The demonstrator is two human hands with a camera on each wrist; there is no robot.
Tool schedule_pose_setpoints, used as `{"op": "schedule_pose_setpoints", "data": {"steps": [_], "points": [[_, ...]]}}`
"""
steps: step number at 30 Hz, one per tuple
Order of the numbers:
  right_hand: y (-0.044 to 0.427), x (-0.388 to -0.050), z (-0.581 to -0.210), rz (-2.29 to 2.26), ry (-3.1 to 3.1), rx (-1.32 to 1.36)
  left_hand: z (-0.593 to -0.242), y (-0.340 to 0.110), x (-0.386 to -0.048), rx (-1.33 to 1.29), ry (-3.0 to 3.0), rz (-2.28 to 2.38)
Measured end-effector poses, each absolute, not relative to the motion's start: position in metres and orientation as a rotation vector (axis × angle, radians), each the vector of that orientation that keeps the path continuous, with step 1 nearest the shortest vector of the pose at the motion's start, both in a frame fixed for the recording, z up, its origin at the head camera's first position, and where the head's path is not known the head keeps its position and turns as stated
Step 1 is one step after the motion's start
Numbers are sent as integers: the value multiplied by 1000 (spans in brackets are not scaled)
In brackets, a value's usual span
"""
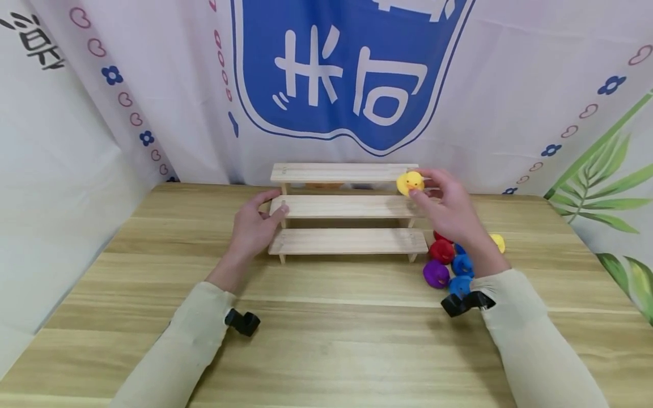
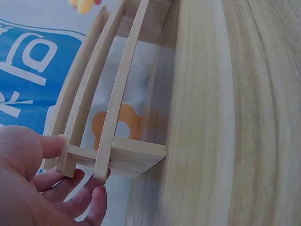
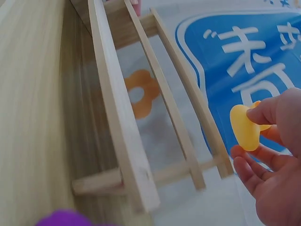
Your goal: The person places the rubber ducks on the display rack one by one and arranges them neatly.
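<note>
A three-tier wooden shelf (image 1: 347, 241) stands on the table against the curtain. My left hand (image 1: 254, 225) grips the left end of its middle board; in the left wrist view the thumb (image 2: 52, 146) lies on that board, with fingers beneath. My right hand (image 1: 449, 205) pinches a yellow rubber duck (image 1: 410, 183) between thumb and fingers, at the right end of the top board. In the right wrist view the duck (image 3: 245, 128) is held just beyond the board's end, apart from the wood.
Right of the shelf sit several rubber ducks: a purple one (image 1: 436, 274), red ones (image 1: 441, 251), blue ones (image 1: 462, 264) and a yellow one (image 1: 497, 243), partly hidden by the right forearm. A printed curtain (image 1: 194, 113) hangs behind the wooden table (image 1: 326, 340).
</note>
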State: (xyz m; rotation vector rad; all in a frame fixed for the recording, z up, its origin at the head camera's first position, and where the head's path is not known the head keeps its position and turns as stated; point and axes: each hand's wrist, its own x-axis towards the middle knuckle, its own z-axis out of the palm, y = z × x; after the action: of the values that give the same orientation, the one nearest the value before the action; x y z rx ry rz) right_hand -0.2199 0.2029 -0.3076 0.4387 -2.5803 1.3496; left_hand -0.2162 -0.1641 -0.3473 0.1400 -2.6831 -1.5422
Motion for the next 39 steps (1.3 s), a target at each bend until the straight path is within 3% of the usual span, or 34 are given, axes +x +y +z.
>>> {"op": "schedule_pose_setpoints", "data": {"steps": [17,39], "points": [[130,-250,-299,1436,-2626,698,-345,-164,-214,166,-2686,-1563],[73,-273,-293,1362,-2699,802,-348,-162,-214,147,-2655,-1537]]}}
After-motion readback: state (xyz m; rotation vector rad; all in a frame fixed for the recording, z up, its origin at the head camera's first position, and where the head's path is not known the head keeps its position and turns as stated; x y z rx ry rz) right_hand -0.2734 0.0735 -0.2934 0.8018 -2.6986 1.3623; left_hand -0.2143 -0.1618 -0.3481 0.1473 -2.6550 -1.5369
